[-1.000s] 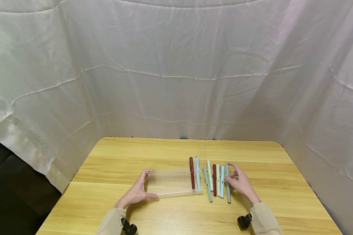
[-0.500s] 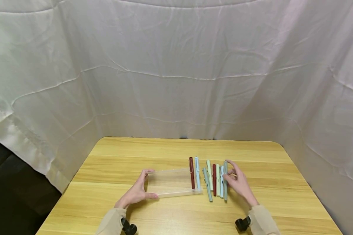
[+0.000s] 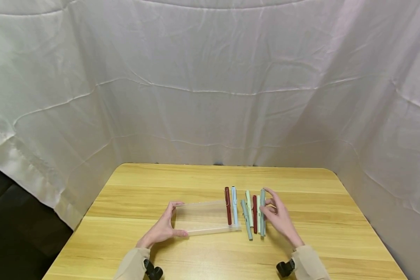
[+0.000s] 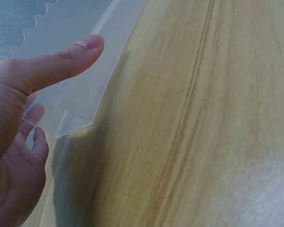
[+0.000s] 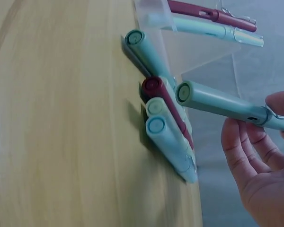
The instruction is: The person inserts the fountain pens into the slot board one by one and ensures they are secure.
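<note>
- Left side of the head frame: grey curtain [image 3: 73, 116] hangs down to the wooden table [image 3: 126, 194]; dark area at lower left, identity unclear.
- Lower left of centre: left hand [image 3: 164, 225], beige sleeve [image 3: 133, 264], black camera [image 3: 154, 271] at the wrist. Fingers spread moderately wide, gripping the left end of the clear plastic rack [image 3: 199, 217]; thumb lies along the near wall, other fingers at the far edge. Left wrist view shows a scalloped edge [image 4: 26, 33] by the thumb.
- Below centre: rack sits lengthwise on the table. On its right end lie a red pen [image 3: 228, 208] and, just beside it, a light-blue pen [image 3: 234, 206], both upper ends reaching past the rack's far edge.
- Right of the rack, on the table: slanted grey-green pen [image 3: 246, 220], pale-green pen [image 3: 249, 208], second red pen [image 3: 254, 214], second pale-green pen [image 3: 259, 223]; second light-blue pen [image 5: 173, 149] shows plainly in the right wrist view.
- Right of centre: held grey-green pen [image 3: 263, 214], raised over that row, lower end apart from it.
- Next to it: right hand [image 3: 280, 217], fingers narrow, thumb and fingertips pinching this pen near its clip.
</note>
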`<state>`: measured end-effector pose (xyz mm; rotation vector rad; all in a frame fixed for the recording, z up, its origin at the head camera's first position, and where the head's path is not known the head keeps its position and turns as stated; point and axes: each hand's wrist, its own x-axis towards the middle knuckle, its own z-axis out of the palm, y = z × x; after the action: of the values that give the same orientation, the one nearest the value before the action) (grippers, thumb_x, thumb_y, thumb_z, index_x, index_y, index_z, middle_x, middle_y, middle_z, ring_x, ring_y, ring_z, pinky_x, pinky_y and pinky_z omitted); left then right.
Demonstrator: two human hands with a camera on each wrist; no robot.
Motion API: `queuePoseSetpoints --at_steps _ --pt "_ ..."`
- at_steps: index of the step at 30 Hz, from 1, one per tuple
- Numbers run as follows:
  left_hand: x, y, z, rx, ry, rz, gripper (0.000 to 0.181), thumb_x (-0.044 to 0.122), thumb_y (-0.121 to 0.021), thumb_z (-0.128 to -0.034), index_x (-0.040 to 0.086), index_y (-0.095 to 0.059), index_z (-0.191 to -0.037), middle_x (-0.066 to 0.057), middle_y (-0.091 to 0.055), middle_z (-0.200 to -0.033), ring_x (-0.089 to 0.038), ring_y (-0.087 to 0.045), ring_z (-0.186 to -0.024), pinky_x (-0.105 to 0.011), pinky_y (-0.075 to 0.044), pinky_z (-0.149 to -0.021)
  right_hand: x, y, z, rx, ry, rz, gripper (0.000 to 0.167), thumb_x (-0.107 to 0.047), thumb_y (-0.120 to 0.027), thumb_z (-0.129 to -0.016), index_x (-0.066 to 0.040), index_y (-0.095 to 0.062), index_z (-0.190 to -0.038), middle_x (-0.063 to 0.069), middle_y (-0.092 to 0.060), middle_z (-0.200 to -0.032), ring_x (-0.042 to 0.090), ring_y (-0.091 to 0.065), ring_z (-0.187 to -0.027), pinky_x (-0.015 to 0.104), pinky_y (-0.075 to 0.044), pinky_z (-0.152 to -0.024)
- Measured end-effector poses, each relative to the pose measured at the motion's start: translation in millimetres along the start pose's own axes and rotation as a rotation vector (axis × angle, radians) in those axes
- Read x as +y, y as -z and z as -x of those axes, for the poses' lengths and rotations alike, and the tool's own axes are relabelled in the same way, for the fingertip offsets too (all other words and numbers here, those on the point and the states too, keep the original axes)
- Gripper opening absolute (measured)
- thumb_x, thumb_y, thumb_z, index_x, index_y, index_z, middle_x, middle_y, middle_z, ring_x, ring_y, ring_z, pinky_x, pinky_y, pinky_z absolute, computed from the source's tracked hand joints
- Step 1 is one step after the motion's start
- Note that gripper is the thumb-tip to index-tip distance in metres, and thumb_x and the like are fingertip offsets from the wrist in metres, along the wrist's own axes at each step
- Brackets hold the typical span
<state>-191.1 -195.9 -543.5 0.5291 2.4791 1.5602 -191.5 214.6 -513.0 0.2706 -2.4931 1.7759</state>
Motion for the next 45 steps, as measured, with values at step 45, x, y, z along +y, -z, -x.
queuePoseSetpoints --at_steps 45 --pt "-0.7 0.3 -0.8 0.006 0.009 -0.003 0.102 0.019 -0.093 -0.0662 0.005 -0.03 -0.145 -0.021 -0.031 -0.156 -0.046 -0.019 -0.153 -0.06 -0.012 -0.127 -37 -52 -15.6 -0.002 0.186 -0.063 0.062 -0.003 -0.066 -0.095 -0.014 -0.038 -0.149 0.023 -0.062 -0.11 0.025 -0.074 -0.086 0.035 -0.066 -0.077"
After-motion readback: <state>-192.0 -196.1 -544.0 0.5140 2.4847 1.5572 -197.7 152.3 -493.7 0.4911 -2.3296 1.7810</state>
